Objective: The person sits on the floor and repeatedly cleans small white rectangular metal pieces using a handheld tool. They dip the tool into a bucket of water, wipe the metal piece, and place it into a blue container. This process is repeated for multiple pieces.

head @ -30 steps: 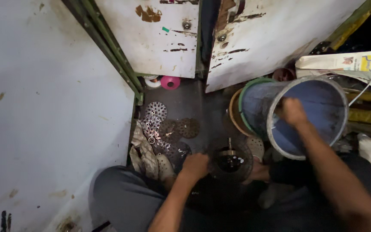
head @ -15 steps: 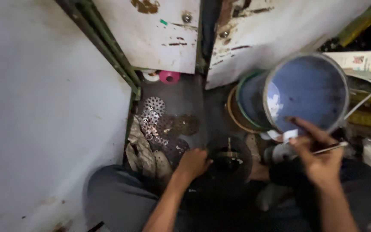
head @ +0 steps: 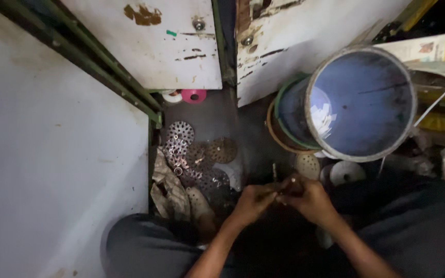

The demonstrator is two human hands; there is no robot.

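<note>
Pinching together, left hand point(head: 253, 202) and right hand point(head: 307, 198) grip a thin rod point(head: 274, 172) — upright, tip pointing away.

Chipped, rust-stained white paint covers the metal doors point(head: 305, 36). A matt blue drum point(head: 366, 103) shows a dull, worn metal rim. Perforated metal discs point(head: 181, 131), some shiny, some tarnished, lie beside crumpled rough cloth point(head: 168, 185) and a glossy pink plastic spool point(head: 194, 96).
</note>
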